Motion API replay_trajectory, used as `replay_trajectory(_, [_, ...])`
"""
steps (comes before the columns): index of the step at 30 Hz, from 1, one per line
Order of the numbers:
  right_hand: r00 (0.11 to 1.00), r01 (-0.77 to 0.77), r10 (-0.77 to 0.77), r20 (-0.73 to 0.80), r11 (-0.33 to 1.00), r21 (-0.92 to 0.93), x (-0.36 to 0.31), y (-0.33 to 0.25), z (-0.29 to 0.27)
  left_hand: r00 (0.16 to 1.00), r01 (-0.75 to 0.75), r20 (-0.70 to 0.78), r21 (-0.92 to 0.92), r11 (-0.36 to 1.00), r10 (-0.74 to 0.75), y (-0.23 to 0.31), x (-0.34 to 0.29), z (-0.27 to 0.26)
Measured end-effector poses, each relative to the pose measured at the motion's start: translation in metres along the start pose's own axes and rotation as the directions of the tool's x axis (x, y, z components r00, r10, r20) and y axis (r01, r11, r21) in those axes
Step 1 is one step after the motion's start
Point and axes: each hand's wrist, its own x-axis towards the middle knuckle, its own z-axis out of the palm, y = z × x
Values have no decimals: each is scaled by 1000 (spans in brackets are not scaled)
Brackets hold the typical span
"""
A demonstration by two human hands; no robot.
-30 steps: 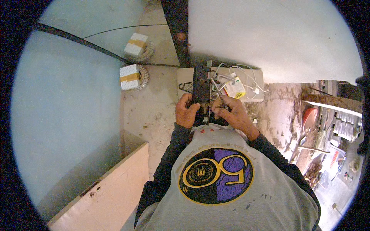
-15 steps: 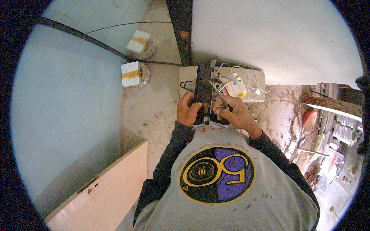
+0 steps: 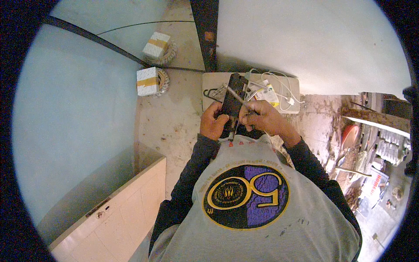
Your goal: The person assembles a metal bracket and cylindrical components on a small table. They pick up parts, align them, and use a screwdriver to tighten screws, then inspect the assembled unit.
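Observation:
My left hand [image 3: 213, 122] is closed around the lower left side of a dark rectangular metal case [image 3: 234, 94], which resembles a mortise lock, with its thumb pressed on the near end. The case is held tilted in front of my belly. In the closed fingers of my right hand [image 3: 263, 117] is a slim grey rod-like tool [image 3: 236, 94], slanting up and left across the face of the case. Whether its tip touches the case I cannot tell. A narrow part [image 3: 231, 134] juts from the case's near end toward my shirt.
Beyond my hands, a pale board [image 3: 288, 85] bears a white cable [image 3: 282, 97], a yellow-and-white packet [image 3: 267, 94] and a dark loop-handled thing [image 3: 211, 93]. A taped white box [image 3: 147, 81] stands on the floor at left. A cream door-like panel [image 3: 126, 209] lies nearer, and clutter fills the right.
The dark case has turned in my left hand, so its broad face shows more. My right hand has shifted slightly, and the rod now crosses the case's face.

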Motion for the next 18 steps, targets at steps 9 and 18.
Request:
replay_trajectory(9, [993,-114,114,1,987,114,-10,2,9,995,76,64,74,994,-80,-18,-3,-8])
replay_trajectory(18, [848,-231,106,-518,956,-182,-25,142,-69,916,379,-65,-185,907,-396,-85,-13,-23])
